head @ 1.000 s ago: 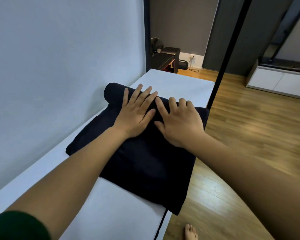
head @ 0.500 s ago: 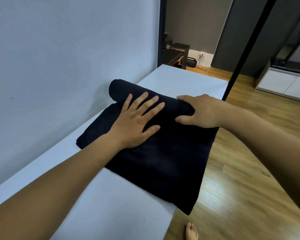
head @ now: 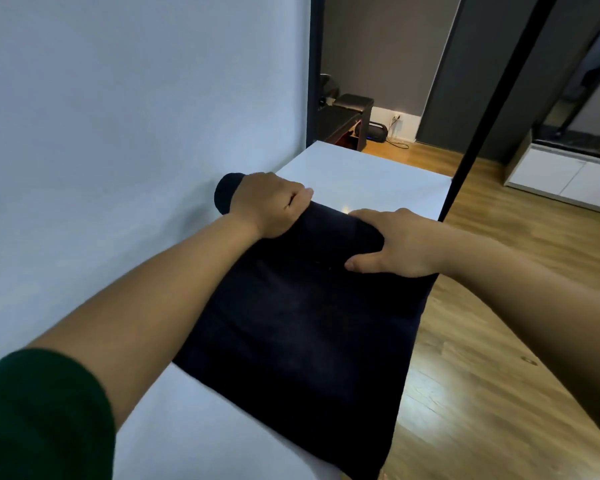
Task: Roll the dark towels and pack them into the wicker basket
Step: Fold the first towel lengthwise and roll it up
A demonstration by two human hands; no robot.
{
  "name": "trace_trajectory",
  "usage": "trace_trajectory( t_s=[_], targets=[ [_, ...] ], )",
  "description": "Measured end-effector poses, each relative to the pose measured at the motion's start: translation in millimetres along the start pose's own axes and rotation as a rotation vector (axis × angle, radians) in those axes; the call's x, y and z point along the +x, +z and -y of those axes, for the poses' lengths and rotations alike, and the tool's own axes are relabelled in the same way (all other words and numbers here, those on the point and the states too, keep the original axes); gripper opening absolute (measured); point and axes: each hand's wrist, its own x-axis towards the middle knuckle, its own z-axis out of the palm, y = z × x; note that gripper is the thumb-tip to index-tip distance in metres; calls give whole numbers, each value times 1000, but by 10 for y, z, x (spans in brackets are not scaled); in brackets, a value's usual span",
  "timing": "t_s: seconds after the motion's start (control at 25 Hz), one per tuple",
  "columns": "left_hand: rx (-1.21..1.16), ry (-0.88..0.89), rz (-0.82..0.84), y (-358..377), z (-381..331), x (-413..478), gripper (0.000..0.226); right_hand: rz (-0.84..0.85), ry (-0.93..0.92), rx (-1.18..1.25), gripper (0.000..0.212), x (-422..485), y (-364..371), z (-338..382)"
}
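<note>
Dark navy folded towel [head: 302, 327] at frame centre on white tabletop [head: 364, 174], left hand [head: 269, 204] and right hand [head: 394, 242] clasped over rolled far end.

A white worktop [head: 368, 174] runs along the left wall. A dark towel [head: 291, 323] lies on it, its far end rolled, its right edge overhanging.

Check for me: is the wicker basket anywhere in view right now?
No, only the dark towel under the left hand and right hand lies on the white table.
</note>
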Motion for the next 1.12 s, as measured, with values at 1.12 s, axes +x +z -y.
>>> trace_trajectory(
  t_s=[1.12],
  targets=[
    [93,98,49,38,127,-986,81,-125,-85,-461,102,-283,70,68]
  ],
)
